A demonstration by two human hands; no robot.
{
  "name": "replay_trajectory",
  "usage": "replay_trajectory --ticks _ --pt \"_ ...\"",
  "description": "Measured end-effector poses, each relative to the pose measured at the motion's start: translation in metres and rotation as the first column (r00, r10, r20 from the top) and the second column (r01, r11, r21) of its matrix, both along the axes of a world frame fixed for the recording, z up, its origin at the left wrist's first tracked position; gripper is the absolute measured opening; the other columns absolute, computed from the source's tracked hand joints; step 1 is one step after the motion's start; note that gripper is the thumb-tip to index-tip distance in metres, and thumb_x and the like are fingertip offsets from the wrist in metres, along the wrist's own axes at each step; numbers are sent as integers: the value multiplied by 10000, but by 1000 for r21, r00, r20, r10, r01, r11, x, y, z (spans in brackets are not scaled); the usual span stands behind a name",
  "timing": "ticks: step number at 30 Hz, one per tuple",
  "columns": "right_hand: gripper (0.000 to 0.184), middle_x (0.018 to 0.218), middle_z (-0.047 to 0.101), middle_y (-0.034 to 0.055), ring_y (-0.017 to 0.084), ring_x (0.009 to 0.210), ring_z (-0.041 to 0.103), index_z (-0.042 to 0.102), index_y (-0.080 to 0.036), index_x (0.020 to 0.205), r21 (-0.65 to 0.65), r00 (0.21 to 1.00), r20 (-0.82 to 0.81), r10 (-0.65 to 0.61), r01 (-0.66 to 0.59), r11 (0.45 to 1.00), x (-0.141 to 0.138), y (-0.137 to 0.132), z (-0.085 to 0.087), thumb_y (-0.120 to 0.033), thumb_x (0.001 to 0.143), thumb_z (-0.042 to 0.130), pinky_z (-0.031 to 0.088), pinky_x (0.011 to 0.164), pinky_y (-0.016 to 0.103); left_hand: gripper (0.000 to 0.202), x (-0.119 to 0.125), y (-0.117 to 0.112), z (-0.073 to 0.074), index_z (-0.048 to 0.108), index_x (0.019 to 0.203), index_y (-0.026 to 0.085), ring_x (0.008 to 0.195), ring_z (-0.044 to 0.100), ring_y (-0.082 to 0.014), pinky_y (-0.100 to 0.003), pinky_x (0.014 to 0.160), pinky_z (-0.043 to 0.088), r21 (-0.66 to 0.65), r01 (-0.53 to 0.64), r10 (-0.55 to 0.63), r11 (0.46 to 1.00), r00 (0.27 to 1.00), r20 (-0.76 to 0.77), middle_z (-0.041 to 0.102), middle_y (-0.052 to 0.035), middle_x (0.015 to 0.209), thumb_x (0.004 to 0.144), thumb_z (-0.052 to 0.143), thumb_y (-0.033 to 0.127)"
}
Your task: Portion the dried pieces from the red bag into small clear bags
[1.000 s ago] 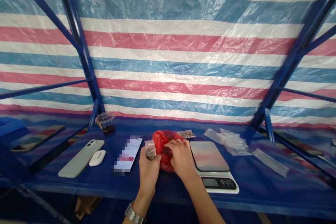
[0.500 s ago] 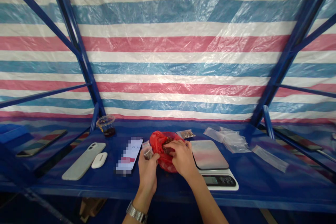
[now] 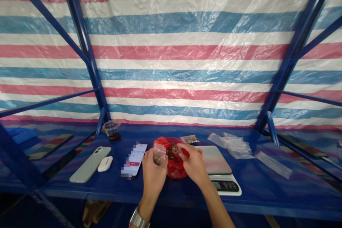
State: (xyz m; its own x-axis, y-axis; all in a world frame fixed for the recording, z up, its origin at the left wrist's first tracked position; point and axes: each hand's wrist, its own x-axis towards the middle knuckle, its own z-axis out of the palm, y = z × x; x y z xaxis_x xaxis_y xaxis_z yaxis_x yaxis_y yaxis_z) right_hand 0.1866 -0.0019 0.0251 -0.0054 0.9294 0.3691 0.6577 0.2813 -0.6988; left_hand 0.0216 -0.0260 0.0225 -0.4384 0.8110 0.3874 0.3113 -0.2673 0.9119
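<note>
We see the left hand [image 3: 154, 174] partly closed, its thumb and fingers pinching a small clear bag [image 3: 159, 154] whose lower part contains brownish bits; the bag's top points up and away from us, at the left edge of a red plastic bag [image 3: 176, 174]; the red bag sits open on the blue table [image 3: 256, 185], near the middle, and we can make out brown pieces [image 3: 171, 155] inside it; the right hand [image 3: 195, 163] is curled, thumb and forefinger closed on what looks to us like a small clear cup [image 3: 175, 149] with brown bits in it, over the right side of the red bag's mouth; whether its other fingers touch anything we cannot tell; just right of that hand, and partly behind it, we find a kitchen scale [image 3: 215, 161]; on the far side of the red bag lies another filled packet [image 3: 190, 139]; farther right we see a heap of flat clear bags [image 3: 237, 145], with a single flat bag [image 3: 275, 165] nearer to us; left of the left hand we have a lit phone [image 3: 135, 158], then a white earphone case [image 3: 105, 164] beside a pale phone [image 3: 91, 165]; a plastic cup [image 3: 112, 132] with dark liquid stands at the far left.
</note>
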Motion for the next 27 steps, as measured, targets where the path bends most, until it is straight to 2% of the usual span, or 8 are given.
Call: replay_trajectory --ticks 2,4,7,10,13,16,20,27 --pt "356 1274 741 57 262 1237 641 729 -288 1205 71 996 -69 61 -56 996 3 -3 9 -183 910 559 388 1113 483 223 -2 -2 0 711 942 231 999 567 -313 -484 968 427 11 -35 37 999 979 -201 684 -64 955 734 705 151" --pt "336 1278 737 71 243 1221 654 718 -258 1219 140 980 -135 145 -126 982 5 -8 20 -209 935 544 425 1110 432 291 -3 -4 0 705 1001 234 1014 564 -310 -471 963 425 -1 -13 12 1000 925 -380 703 -71 1005 766 616 86" --pt "334 1246 738 71 222 1176 666 714 -246 1214 191 955 -158 250 -219 957 3 -18 35 -184 949 520 461 1084 382 359 -2 -8 3 692 1060 236 1017 575 -306 -436 916 441 -25 19 -29 1000 866 -498 713 -71 1047 786 555 50" --pt "345 1209 718 80 210 1136 662 722 -241 1200 204 935 -134 329 -299 932 -2 -24 38 -154 963 487 491 1043 356 408 -1 -11 4 684 1109 240 1033 576 -310 -423 907 444 -24 32 -40 999 832 -553 708 -76 1061 784 544 37" --pt "402 1203 682 84 195 1126 656 735 -234 1146 208 928 -123 352 -323 923 -7 -24 32 -66 918 450 501 1028 338 419 0 -11 -1 675 1127 239 1026 578 -305 -418 906 444 -20 62 -62 998 809 -585 703 -81 1064 792 535 30" --pt "484 1215 659 77 188 1137 655 735 -243 1109 217 926 -107 363 -335 917 -9 -21 23 10 842 421 514 1011 324 359 2 -9 -9 669 1109 242 1006 585 -305 -419 887 446 -29 90 -89 996 795 -599 699 -79 1049 811 568 70" --pt "535 1260 649 78 188 1139 663 734 -253 1132 238 919 -58 389 -366 900 -10 -22 19 28 819 403 533 995 321 272 5 -6 -15 668 1093 243 1006 602 -312 -416 872 449 -23 75 -74 997 800 -596 701 -77 1031 837 630 160" --pt "487 1281 653 86 210 1195 644 739 -262 1157 295 956 -97 278 -239 925 -12 -20 18 -30 879 411 522 1052 357 202 7 -5 -7 697 1074 262 973 618 -304 -402 858 452 6 71 -56 997 830 -555 707 -72 1004 880 642 240"
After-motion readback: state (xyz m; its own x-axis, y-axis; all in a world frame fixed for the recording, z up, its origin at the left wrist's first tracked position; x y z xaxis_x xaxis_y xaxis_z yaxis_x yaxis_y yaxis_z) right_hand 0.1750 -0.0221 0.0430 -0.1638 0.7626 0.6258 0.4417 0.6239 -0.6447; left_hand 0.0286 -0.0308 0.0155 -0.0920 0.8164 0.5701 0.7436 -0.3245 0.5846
